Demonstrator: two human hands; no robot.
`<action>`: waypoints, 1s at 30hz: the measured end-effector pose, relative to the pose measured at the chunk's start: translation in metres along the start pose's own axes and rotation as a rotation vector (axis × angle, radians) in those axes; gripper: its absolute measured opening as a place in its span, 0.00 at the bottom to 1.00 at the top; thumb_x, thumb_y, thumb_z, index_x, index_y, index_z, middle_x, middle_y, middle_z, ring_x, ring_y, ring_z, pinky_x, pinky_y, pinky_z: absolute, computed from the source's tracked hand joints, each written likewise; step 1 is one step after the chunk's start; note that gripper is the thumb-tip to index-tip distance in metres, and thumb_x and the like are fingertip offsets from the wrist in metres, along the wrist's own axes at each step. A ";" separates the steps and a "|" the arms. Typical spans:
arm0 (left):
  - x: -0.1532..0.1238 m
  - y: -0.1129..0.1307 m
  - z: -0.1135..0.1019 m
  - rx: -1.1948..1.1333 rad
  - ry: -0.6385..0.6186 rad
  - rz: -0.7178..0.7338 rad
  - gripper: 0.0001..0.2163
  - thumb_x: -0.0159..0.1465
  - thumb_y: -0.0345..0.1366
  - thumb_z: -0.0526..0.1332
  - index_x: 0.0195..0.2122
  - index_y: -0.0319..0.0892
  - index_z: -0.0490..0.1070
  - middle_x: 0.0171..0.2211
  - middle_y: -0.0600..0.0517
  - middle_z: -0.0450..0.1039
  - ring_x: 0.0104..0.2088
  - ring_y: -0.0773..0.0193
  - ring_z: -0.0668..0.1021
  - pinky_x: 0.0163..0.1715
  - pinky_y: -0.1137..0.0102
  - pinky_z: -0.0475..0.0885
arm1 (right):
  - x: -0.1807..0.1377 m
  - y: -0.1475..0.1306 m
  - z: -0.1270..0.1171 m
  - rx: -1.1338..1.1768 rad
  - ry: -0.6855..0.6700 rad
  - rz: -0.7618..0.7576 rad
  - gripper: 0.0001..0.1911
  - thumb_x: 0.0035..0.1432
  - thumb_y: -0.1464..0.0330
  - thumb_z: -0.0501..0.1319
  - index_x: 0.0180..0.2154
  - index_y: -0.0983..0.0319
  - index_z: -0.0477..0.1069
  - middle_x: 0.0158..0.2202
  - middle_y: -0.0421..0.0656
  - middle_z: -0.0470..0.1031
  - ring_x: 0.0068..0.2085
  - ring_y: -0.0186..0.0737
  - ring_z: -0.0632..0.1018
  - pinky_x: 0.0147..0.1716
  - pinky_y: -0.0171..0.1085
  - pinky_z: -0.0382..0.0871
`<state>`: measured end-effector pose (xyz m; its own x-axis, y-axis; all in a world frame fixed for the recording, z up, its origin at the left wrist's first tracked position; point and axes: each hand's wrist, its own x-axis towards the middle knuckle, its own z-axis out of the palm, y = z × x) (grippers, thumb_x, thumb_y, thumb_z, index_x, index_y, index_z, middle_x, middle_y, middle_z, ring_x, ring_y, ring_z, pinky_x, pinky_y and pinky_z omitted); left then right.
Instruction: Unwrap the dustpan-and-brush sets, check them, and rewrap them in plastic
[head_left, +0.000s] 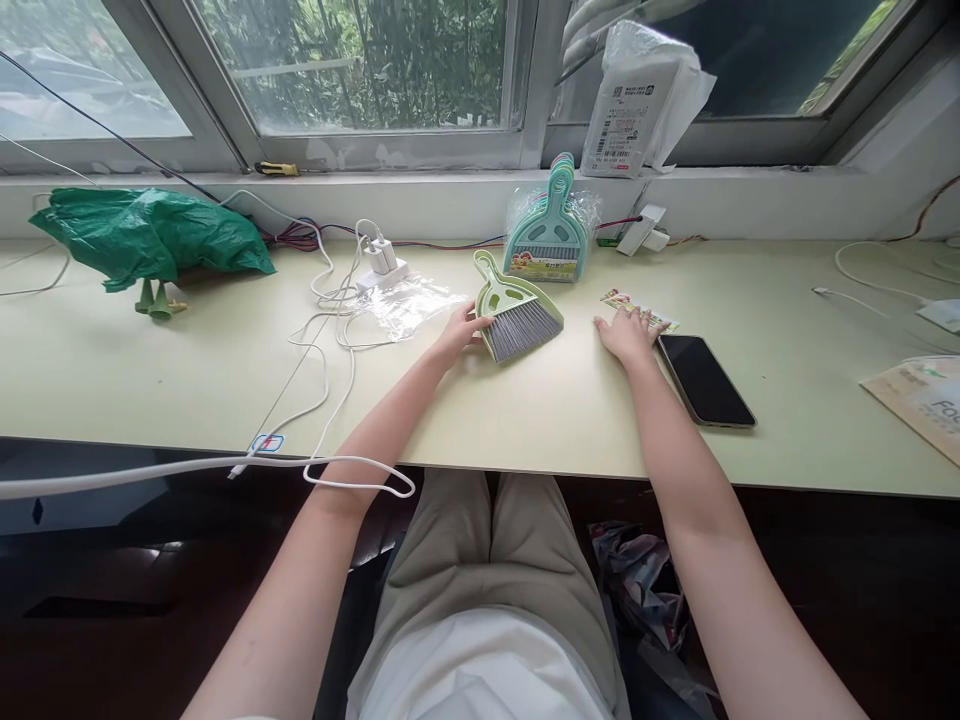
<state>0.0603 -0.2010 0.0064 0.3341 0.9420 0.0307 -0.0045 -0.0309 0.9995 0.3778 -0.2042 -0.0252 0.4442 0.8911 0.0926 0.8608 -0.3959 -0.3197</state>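
My left hand (459, 334) grips the left edge of a small green dustpan (491, 272), tilted above the table. A matching hand brush with grey bristles (525, 330) is nested in the dustpan. Farther right, my right hand (628, 330) lies palm down with its fingers spread over a printed card (622, 300), partly covering it. A black smartphone (706, 380) rests just right of that hand. Behind them, a wrapped stack of blue-green dustpan sets (551, 225) leans upright against the wall.
Tangled white cables (330, 320) and clear plastic film (409, 305) lie on the left of the table (555, 420); one cable loops over my left forearm. A green plastic bag (154, 235) sits far left. A white package (637, 105) stands on the sill, and a paper packet (919, 400) lies far right.
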 end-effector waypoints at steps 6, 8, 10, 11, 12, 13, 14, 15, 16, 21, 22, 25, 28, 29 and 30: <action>0.004 -0.001 -0.005 -0.030 0.128 -0.038 0.22 0.57 0.33 0.62 0.54 0.41 0.69 0.49 0.45 0.75 0.47 0.57 0.77 0.38 0.68 0.75 | -0.004 -0.017 0.004 0.069 0.019 -0.183 0.22 0.66 0.59 0.51 0.52 0.63 0.73 0.60 0.55 0.72 0.62 0.57 0.68 0.63 0.70 0.40; 0.004 0.000 -0.006 -0.030 0.178 -0.046 0.19 0.57 0.33 0.61 0.51 0.42 0.70 0.48 0.46 0.75 0.46 0.57 0.77 0.39 0.68 0.74 | -0.005 -0.022 0.004 0.099 0.028 -0.213 0.19 0.65 0.60 0.52 0.44 0.63 0.77 0.53 0.53 0.77 0.57 0.54 0.73 0.64 0.67 0.43; 0.004 0.002 -0.007 -0.032 0.233 -0.059 0.16 0.57 0.32 0.61 0.48 0.42 0.70 0.47 0.47 0.75 0.45 0.58 0.77 0.38 0.68 0.74 | -0.006 -0.024 0.002 0.112 0.045 -0.241 0.17 0.64 0.61 0.53 0.40 0.62 0.78 0.49 0.52 0.79 0.53 0.52 0.75 0.64 0.63 0.47; 0.004 0.003 -0.008 -0.033 0.261 -0.068 0.15 0.57 0.32 0.61 0.47 0.42 0.70 0.46 0.47 0.75 0.44 0.58 0.77 0.38 0.68 0.74 | -0.006 -0.024 0.001 0.118 0.063 -0.250 0.17 0.63 0.62 0.54 0.41 0.61 0.78 0.49 0.52 0.78 0.53 0.51 0.75 0.64 0.61 0.49; 0.004 0.004 -0.008 -0.034 0.286 -0.077 0.14 0.57 0.31 0.60 0.45 0.42 0.70 0.46 0.47 0.75 0.44 0.58 0.77 0.37 0.68 0.74 | -0.006 -0.023 0.001 0.126 0.086 -0.253 0.16 0.63 0.62 0.55 0.43 0.61 0.78 0.51 0.53 0.77 0.54 0.52 0.74 0.63 0.59 0.51; 0.004 0.004 -0.009 -0.035 0.307 -0.086 0.13 0.57 0.31 0.60 0.44 0.42 0.70 0.45 0.47 0.75 0.43 0.58 0.77 0.37 0.68 0.74 | -0.005 -0.021 0.000 0.135 0.113 -0.241 0.17 0.62 0.62 0.55 0.46 0.61 0.77 0.54 0.54 0.75 0.57 0.53 0.72 0.62 0.57 0.53; 0.004 0.004 -0.010 -0.037 0.326 -0.095 0.12 0.57 0.31 0.60 0.43 0.42 0.70 0.44 0.47 0.75 0.43 0.59 0.77 0.38 0.68 0.74 | -0.005 -0.019 0.000 0.143 0.136 -0.214 0.19 0.62 0.62 0.56 0.50 0.62 0.75 0.57 0.55 0.72 0.59 0.55 0.70 0.61 0.56 0.55; 0.005 0.004 -0.010 -0.041 0.339 -0.104 0.11 0.57 0.31 0.59 0.43 0.42 0.69 0.43 0.48 0.75 0.42 0.59 0.77 0.38 0.68 0.74 | -0.004 -0.016 0.000 0.146 0.148 -0.175 0.21 0.62 0.62 0.56 0.54 0.63 0.73 0.61 0.57 0.69 0.62 0.56 0.67 0.61 0.56 0.57; 0.005 0.004 -0.011 -0.046 0.348 -0.111 0.11 0.57 0.31 0.59 0.42 0.42 0.69 0.42 0.48 0.75 0.42 0.59 0.77 0.38 0.68 0.74 | -0.003 -0.013 0.000 0.144 0.144 -0.133 0.24 0.62 0.61 0.57 0.56 0.65 0.70 0.63 0.59 0.66 0.63 0.58 0.65 0.60 0.56 0.57; 0.007 0.003 -0.012 -0.074 0.355 -0.131 0.11 0.58 0.30 0.59 0.43 0.41 0.69 0.40 0.48 0.76 0.41 0.59 0.78 0.39 0.67 0.75 | 0.001 -0.001 0.003 0.092 0.066 -0.070 0.24 0.63 0.59 0.55 0.56 0.66 0.69 0.62 0.61 0.66 0.63 0.61 0.64 0.61 0.60 0.53; 0.007 0.003 -0.011 -0.076 0.354 -0.137 0.11 0.58 0.29 0.59 0.43 0.41 0.69 0.40 0.48 0.76 0.41 0.59 0.78 0.40 0.67 0.75 | 0.001 -0.001 0.002 0.092 0.067 -0.080 0.23 0.63 0.60 0.55 0.54 0.65 0.70 0.61 0.60 0.68 0.62 0.60 0.65 0.61 0.60 0.54; 0.006 0.003 -0.010 -0.072 0.345 -0.149 0.12 0.58 0.29 0.60 0.45 0.41 0.69 0.40 0.48 0.76 0.39 0.59 0.79 0.40 0.66 0.75 | 0.001 -0.002 -0.001 0.115 0.059 -0.114 0.18 0.60 0.63 0.58 0.50 0.61 0.73 0.58 0.55 0.71 0.60 0.58 0.67 0.58 0.58 0.58; 0.006 0.003 -0.009 -0.065 0.335 -0.147 0.11 0.58 0.29 0.60 0.44 0.41 0.68 0.40 0.48 0.76 0.38 0.60 0.78 0.39 0.67 0.75 | 0.003 -0.005 -0.004 0.200 0.027 -0.112 0.19 0.56 0.66 0.61 0.51 0.59 0.71 0.54 0.51 0.74 0.59 0.54 0.69 0.56 0.55 0.61; 0.006 0.002 -0.009 -0.065 0.336 -0.150 0.11 0.59 0.29 0.60 0.43 0.41 0.68 0.40 0.48 0.75 0.38 0.60 0.78 0.38 0.67 0.75 | 0.004 -0.006 -0.004 0.236 0.013 -0.098 0.21 0.55 0.67 0.62 0.52 0.58 0.71 0.53 0.49 0.75 0.57 0.52 0.70 0.56 0.53 0.61; 0.007 0.002 -0.009 -0.065 0.337 -0.154 0.11 0.59 0.29 0.60 0.43 0.41 0.68 0.40 0.48 0.75 0.38 0.60 0.78 0.38 0.67 0.75 | 0.005 -0.007 -0.005 0.271 -0.001 -0.083 0.22 0.54 0.68 0.63 0.52 0.58 0.70 0.51 0.48 0.76 0.56 0.51 0.72 0.55 0.52 0.62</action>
<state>0.0541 -0.1916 0.0082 0.0064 0.9915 -0.1302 -0.0418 0.1304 0.9906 0.3752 -0.1983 -0.0180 0.3749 0.9182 0.1276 0.7962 -0.2483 -0.5518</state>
